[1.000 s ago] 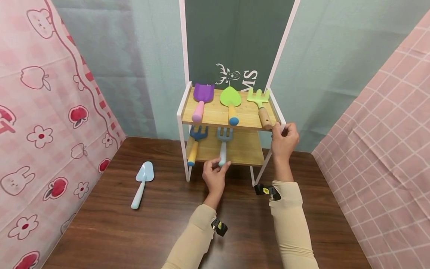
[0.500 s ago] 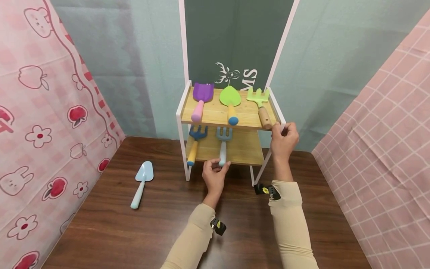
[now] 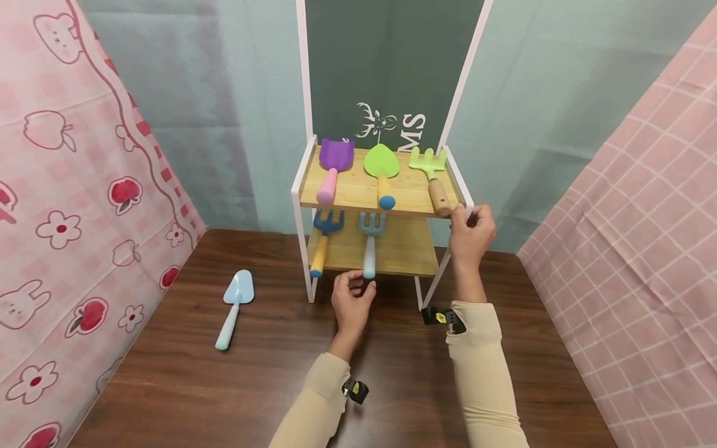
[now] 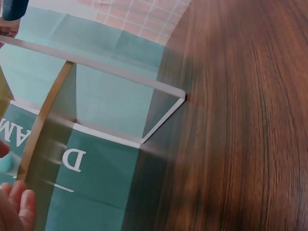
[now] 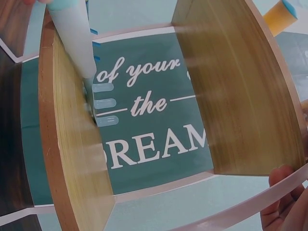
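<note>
On the lower board of a two-tier shelf rack [image 3: 411, 249] lies a grey-blue hand fork [image 3: 370, 252], its pale handle pointing forward over the front edge. My left hand [image 3: 351, 305] is just below that handle end, thumb and fingers apart with nothing between them. In the right wrist view the fork's handle [image 5: 74, 38] rests along the lower board. My right hand [image 3: 472, 236] grips the rack's white frame at the top front right corner, fingers round the post in the right wrist view. Left of the grey-blue fork lies a blue fork [image 3: 321, 252] with a yellow handle.
The top board carries a purple shovel [image 3: 336, 155], a green trowel [image 3: 382, 162] and a green rake [image 3: 439, 194] with a wooden handle. A light blue trowel [image 3: 228, 323] lies on the brown table [image 3: 179, 373] at left. Fabric walls surround the table.
My left hand has let go of the grey-blue fork's handle and drawn slightly down and back. The fork stays on the lower board. My right hand keeps its hold on the rack.
</note>
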Action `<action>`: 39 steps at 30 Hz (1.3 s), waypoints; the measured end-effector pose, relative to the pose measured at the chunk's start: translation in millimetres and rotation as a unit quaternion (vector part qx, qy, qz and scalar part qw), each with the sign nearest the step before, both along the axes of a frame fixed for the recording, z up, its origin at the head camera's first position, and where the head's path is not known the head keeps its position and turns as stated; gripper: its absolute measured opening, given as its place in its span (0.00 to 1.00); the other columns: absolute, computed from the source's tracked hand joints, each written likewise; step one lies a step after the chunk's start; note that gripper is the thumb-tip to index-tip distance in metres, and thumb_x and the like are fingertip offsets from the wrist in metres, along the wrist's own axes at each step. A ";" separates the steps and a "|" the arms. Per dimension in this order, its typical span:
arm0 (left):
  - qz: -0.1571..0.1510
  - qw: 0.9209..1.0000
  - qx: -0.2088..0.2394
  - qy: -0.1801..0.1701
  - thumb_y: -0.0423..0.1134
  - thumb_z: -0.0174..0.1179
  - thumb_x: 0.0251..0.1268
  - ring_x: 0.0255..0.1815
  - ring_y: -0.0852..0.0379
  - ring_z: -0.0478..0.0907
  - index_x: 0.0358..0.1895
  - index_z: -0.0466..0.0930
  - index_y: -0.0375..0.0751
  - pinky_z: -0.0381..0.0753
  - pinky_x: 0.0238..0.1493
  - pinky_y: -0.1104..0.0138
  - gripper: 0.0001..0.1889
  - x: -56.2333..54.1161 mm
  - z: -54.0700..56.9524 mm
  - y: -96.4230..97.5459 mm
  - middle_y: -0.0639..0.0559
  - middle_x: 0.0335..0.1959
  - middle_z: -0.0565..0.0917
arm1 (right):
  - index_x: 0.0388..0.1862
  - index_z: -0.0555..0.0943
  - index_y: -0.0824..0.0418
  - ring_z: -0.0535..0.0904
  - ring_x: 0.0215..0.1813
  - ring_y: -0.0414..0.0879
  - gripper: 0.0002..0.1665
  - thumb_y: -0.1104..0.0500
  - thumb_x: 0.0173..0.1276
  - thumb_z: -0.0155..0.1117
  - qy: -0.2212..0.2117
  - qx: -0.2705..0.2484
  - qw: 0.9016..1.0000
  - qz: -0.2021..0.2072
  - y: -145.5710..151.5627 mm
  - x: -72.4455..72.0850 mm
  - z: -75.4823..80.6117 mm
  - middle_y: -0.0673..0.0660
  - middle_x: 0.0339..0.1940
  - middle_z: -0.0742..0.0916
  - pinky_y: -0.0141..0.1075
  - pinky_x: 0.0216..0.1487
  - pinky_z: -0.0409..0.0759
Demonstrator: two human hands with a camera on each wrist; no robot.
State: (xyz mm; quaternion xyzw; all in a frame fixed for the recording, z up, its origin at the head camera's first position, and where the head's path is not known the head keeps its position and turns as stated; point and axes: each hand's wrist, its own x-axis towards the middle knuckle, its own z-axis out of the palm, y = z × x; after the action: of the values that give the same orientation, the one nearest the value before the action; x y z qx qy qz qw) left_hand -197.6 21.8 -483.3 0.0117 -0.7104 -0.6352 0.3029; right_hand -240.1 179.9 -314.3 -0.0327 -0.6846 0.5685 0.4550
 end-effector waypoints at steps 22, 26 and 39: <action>-0.167 0.926 -0.275 -0.198 0.43 0.66 0.55 0.50 0.41 0.73 0.52 0.77 0.37 0.72 0.48 0.50 0.22 18.6 4.5 -53.5 0.41 0.50 0.77 | 0.17 0.66 0.68 0.67 0.17 0.34 0.13 0.69 0.56 0.57 -0.003 0.001 1.000 0.002 0.1 0.5 0.6 0.45 0.12 0.73 0.28 0.22 0.62; -0.160 0.908 -0.336 -0.191 0.44 0.66 0.55 0.50 0.42 0.74 0.52 0.78 0.39 0.73 0.49 0.50 0.22 20.2 9.3 -63.8 0.41 0.51 0.76 | 0.17 0.66 0.67 0.68 0.18 0.34 0.12 0.69 0.56 0.57 -0.003 -0.004 1.000 0.001 1.3 -2.4 -1.8 0.44 0.11 0.73 0.28 0.22 0.62; -0.153 0.856 -0.465 -0.166 0.46 0.68 0.53 0.39 0.42 0.77 0.47 0.82 0.42 0.77 0.37 0.51 0.19 32.3 27.6 -69.2 0.41 0.40 0.78 | 0.16 0.67 0.57 0.70 0.17 0.38 0.14 0.63 0.57 0.59 0.007 0.001 1.000 -0.005 18.2 -29.6 -28.3 0.46 0.12 0.74 0.29 0.20 0.63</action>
State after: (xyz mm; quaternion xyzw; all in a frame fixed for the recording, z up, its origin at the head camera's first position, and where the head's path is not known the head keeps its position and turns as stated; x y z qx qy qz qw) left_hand -165.3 -47.3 -455.6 -0.1340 -0.9556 -0.2576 0.0501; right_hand -269.7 198.2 -342.6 -0.0315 -0.6816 0.5658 0.4629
